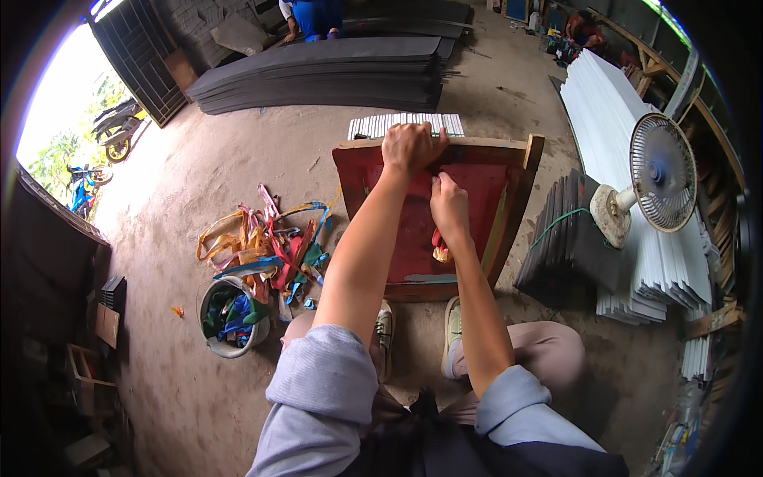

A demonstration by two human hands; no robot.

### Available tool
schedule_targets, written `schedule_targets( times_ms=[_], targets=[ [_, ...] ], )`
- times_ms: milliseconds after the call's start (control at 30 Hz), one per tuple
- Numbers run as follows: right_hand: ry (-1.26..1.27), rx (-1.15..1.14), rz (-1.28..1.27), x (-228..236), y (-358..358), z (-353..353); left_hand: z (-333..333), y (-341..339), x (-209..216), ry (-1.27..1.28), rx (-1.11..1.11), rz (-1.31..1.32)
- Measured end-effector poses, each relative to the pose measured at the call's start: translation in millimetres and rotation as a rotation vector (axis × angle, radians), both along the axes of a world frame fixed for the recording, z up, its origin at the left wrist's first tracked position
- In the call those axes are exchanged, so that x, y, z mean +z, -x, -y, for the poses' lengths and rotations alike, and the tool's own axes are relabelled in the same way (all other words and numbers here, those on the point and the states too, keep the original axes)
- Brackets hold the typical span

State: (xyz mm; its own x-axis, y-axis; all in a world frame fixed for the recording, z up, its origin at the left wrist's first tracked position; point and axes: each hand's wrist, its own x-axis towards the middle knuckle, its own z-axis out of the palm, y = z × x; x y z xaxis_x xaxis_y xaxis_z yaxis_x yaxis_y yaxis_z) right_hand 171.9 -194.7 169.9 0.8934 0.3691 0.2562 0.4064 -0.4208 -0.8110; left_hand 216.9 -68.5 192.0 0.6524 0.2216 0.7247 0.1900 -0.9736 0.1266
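In front of my feet, a shallow wooden frame with a red panel (397,238) leans, tilted, with its top rail away from me. My left hand (413,147) is closed over the top rail near its middle. Just below, my right hand (450,205) makes a fist close to the panel. A tool with a red and yellow handle (440,248) sticks out under that fist; its working end is hidden by my hands. Behind the top rail shows a row of white slats (366,126).
Left lie tangled coloured strips (258,246) and a bucket (208,338) of cloth. Right, a fan (658,171) stands by dark folded sheets (560,230) and long white sheets (608,103). Ahead is a stack of dark sheets (318,75), with a person in blue (316,17) behind.
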Motion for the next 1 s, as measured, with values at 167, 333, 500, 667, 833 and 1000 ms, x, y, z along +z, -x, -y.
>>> schedule_targets(
  times_ms=[167,333,500,667,833,1000],
  targets=[
    [0.08,-0.064,0.186,-12,-1,-3,3,-1,4,0.019,-0.007,-0.002],
    [0.105,-0.038,0.099,-12,8,-3,1,0,2,0.033,-0.002,-0.011],
    [0.069,-0.041,0.101,-11,12,-2,-1,-5,3,0.033,-0.011,-0.046],
    [0.013,0.015,-0.12,12,29,1,-7,-6,-2,0.026,-0.034,-0.034],
    [0.034,-0.006,0.071,-8,22,3,-2,-7,0,0.025,-0.077,0.017],
    [0.102,-0.029,0.125,-19,10,3,-14,-5,3,-0.045,-0.142,-0.102]
  ],
)
